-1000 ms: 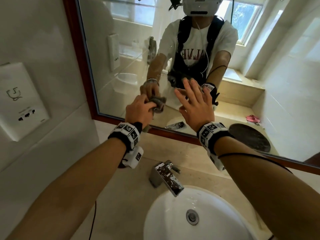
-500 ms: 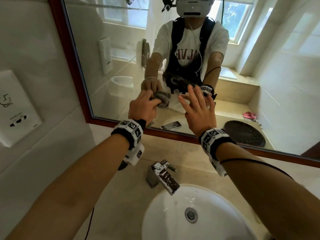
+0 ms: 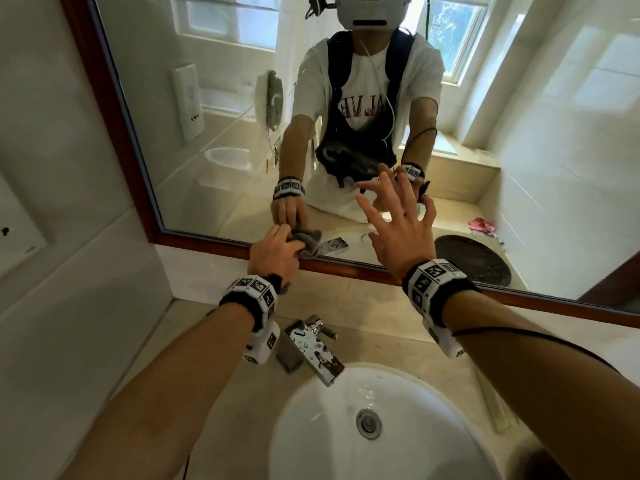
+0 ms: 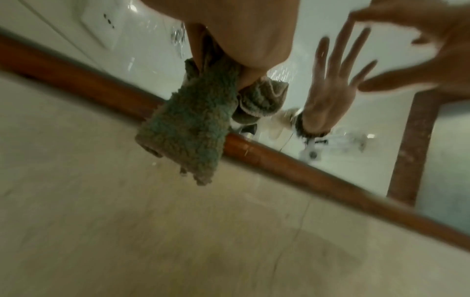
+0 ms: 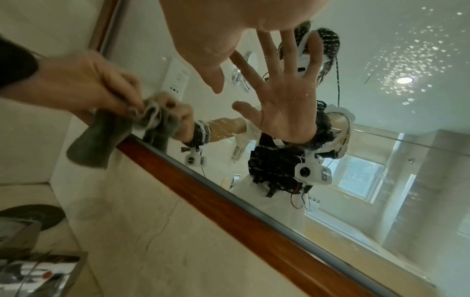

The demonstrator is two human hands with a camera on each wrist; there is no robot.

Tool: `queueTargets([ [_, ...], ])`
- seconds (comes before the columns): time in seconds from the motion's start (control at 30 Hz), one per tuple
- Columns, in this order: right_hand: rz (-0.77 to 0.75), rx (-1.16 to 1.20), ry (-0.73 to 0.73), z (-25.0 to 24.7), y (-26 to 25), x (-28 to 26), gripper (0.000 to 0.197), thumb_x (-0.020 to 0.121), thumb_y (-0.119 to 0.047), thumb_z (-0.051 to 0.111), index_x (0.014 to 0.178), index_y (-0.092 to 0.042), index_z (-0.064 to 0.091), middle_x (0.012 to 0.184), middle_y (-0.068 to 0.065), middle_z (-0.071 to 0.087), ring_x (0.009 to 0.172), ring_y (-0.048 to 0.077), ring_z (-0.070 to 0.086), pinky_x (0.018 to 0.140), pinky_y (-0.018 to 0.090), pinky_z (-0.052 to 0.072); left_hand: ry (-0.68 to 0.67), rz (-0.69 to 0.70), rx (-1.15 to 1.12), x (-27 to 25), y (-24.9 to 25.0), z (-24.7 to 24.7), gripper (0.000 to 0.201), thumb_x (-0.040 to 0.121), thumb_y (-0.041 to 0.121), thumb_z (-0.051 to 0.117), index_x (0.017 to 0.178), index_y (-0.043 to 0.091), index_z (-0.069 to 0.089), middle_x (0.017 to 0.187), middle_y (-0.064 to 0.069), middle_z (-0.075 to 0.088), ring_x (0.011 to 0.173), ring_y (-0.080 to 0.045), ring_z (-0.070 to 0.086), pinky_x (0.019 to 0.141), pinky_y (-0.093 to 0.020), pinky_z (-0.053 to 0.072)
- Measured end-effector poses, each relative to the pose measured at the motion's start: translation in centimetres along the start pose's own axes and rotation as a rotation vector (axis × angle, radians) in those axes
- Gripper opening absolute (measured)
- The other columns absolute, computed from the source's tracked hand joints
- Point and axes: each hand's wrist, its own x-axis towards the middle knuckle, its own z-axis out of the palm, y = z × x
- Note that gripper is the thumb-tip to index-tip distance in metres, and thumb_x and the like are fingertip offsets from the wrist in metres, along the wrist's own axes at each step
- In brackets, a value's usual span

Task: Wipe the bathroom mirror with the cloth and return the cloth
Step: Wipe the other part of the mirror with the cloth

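Observation:
The wood-framed mirror point(image 3: 225, 133) fills the wall above the counter. My left hand point(image 3: 277, 251) grips a bunched grey-green cloth point(image 3: 308, 242) and presses it on the glass at the mirror's bottom edge. A flap of the cloth point(image 4: 188, 128) hangs over the brown frame point(image 4: 279, 162). To the right, my right hand point(image 3: 398, 230) is open with its fingers spread, and the fingertips seem to touch the glass. The right wrist view shows the left hand point(image 5: 84, 86) holding the cloth point(image 5: 101, 136), and small water spots on the mirror point(image 5: 419, 60).
A chrome faucet point(image 3: 311, 348) and a white basin point(image 3: 381, 427) lie just below my wrists on the beige counter point(image 3: 214, 393). A white wall panel point(image 3: 20, 230) sits on the left tiled wall.
My left hand has slid the cloth down the glass to the mirror's bottom frame. The right hand stays spread against the mirror.

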Motion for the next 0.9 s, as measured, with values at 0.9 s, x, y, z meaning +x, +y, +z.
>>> queueTargets([
  [0.9,0.167,0.005,-0.35,0.4,2.0,-3.5,0.097,0.084,-0.041,0.069,0.153,-0.041,0.001,0.16,0.004,-0.027,0.147,0.036,-0.019,0.112,0.068,0.007,-0.079,0.061,0.037,-0.6,2.7,3.1,0.006,0.068,0.009,0.078,0.071,0.014,0.076,0.081,-0.011,0.056,0.081,-0.033,0.058,0.045,-0.03,0.036],
])
